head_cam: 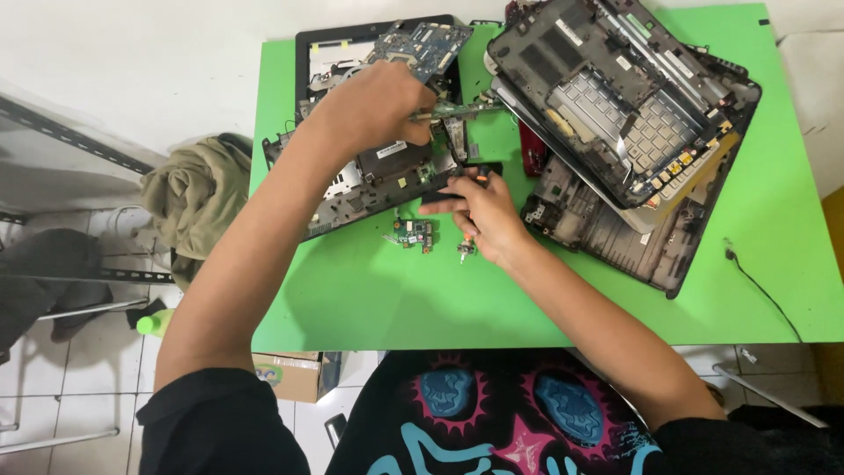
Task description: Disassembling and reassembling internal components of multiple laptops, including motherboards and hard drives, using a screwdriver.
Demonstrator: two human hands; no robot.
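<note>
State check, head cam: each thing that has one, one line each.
Left hand: closed on a narrow green circuit strip.
Right hand: gripping a black-handled tool.
Laptop base: opened up, lying flat on the green table.
Blue motherboard: removed, lying loose.
Laptop shells: stripped, stacked tilted.
Small board: loose on table.

Two hands worked over an opened laptop on a green table

At centre frame the left hand pinched a narrow green board above the laptop base; the right hand gripped a black screwdriver. A small circuit board lay on the table; stacked laptop shells filled the upper right.
</note>
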